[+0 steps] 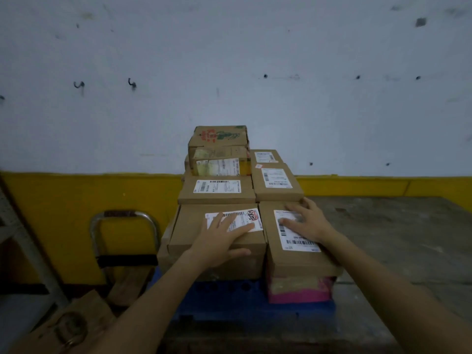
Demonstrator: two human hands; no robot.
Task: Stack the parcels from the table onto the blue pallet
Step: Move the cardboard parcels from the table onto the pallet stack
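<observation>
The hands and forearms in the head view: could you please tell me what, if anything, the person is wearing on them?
Nothing shows on them. The left hand and right hand are bare, with no gloves, rings, watch or bracelet visible. Both forearms are uncovered as far as the bottom edge of the picture, so no sleeve is in view.

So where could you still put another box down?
The grey concrete floor right of the stacked brown cardboard parcels is bare. A blue plastic pallet strip shows in front. The stack's tops are crowded, with the left hand and right hand resting flat there.
</observation>
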